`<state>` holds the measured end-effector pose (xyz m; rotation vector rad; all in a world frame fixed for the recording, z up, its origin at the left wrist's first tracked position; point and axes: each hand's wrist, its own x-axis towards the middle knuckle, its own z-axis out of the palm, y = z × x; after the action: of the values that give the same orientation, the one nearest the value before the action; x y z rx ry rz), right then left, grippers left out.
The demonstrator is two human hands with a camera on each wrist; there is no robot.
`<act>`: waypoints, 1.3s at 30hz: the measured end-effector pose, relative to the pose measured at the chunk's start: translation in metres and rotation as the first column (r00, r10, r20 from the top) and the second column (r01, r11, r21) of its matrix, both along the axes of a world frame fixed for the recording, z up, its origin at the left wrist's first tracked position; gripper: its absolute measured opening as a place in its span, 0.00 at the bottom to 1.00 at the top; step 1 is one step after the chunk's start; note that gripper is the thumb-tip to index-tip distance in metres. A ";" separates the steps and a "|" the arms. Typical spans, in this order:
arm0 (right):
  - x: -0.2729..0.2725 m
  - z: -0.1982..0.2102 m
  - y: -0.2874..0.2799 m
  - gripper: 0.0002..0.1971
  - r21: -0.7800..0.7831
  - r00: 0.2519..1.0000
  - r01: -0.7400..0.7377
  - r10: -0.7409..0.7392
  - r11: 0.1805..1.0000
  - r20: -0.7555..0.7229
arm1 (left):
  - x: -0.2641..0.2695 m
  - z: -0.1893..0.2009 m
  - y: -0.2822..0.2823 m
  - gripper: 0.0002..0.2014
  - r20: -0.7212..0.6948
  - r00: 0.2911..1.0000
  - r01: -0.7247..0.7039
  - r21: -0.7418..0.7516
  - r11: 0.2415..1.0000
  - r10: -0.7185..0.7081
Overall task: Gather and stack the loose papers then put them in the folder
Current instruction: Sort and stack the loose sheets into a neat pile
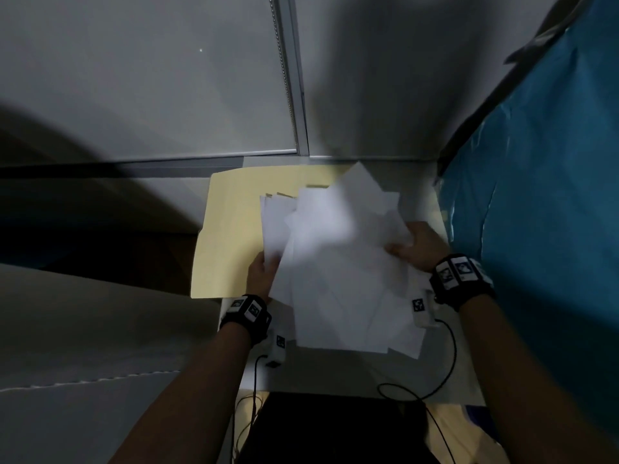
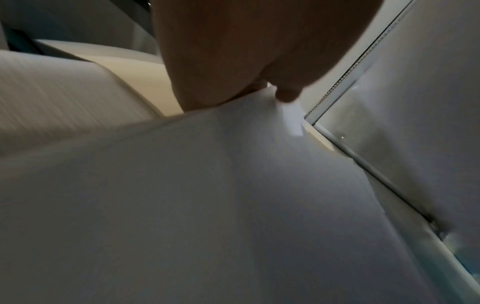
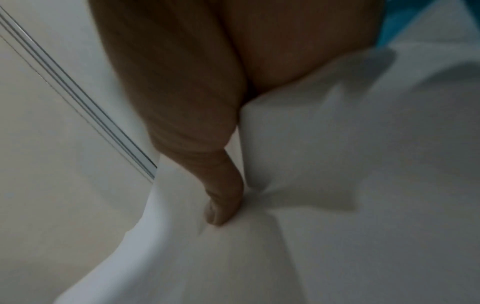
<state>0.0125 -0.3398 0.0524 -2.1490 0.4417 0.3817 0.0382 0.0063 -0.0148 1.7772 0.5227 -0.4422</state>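
Observation:
A loose, fanned bundle of white papers (image 1: pixel 338 259) is held between both hands above a small table. My left hand (image 1: pixel 263 274) grips the bundle's left edge, its fingers hidden under the sheets. At the right edge my right hand (image 1: pixel 415 246) pinches the sheets, the thumb (image 3: pixel 223 205) pressing a crease into the paper (image 3: pixel 337 185). In the left wrist view the papers (image 2: pixel 207 205) fill the lower picture below the hand (image 2: pixel 249 61). The open manila folder (image 1: pixel 231 229) lies flat beneath and to the left of the bundle.
A grey partition wall with a metal frame strip (image 1: pixel 291 95) rises behind the table. A blue plastic sheet (image 1: pixel 542 195) hangs at the right. Black cables (image 1: pixel 449 363) trail from both wrists over the table's white top (image 1: pixel 335 370). A pale surface (image 1: pixel 100 329) lies at left.

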 end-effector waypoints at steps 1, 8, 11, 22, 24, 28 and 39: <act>0.000 -0.006 0.006 0.22 0.022 1.000 -0.007 0.007 1.000 -0.010 | 0.001 -0.001 0.002 0.32 -0.022 0.999 -0.044 -0.040 0.998 0.044; 0.013 -0.013 0.022 0.21 0.097 0.999 0.016 -0.020 0.995 0.040 | -0.003 -0.004 0.008 0.36 0.001 0.986 0.162 0.140 0.977 -0.164; 0.011 -0.018 0.021 0.21 0.165 0.984 0.162 -0.171 0.973 0.041 | -0.008 -0.006 0.009 0.31 0.022 0.990 0.132 0.156 0.979 -0.137; -0.025 -0.058 0.010 0.26 0.312 0.786 0.613 -0.602 0.726 -0.145 | -0.015 -0.003 0.011 0.18 -0.015 0.998 0.065 0.035 0.997 -0.064; -0.024 -0.053 0.009 0.23 0.254 0.837 0.541 -0.543 0.802 -0.066 | -0.014 -0.002 0.012 0.18 -0.014 0.999 0.031 0.024 0.999 -0.031; -0.012 -0.022 0.002 0.11 0.223 0.823 0.521 -0.555 0.824 0.125 | -0.015 -0.002 0.010 0.17 0.008 1.000 0.003 0.023 1.000 -0.003; -0.016 -0.051 0.081 0.14 0.090 0.988 0.136 -0.141 0.987 0.058 | -0.015 -0.001 0.000 0.27 -0.019 0.991 -0.135 -0.009 0.991 0.135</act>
<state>-0.0036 -0.2584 0.0019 -2.0282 0.5260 0.2485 0.0229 0.0063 -0.0161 1.7168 0.6479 -0.3660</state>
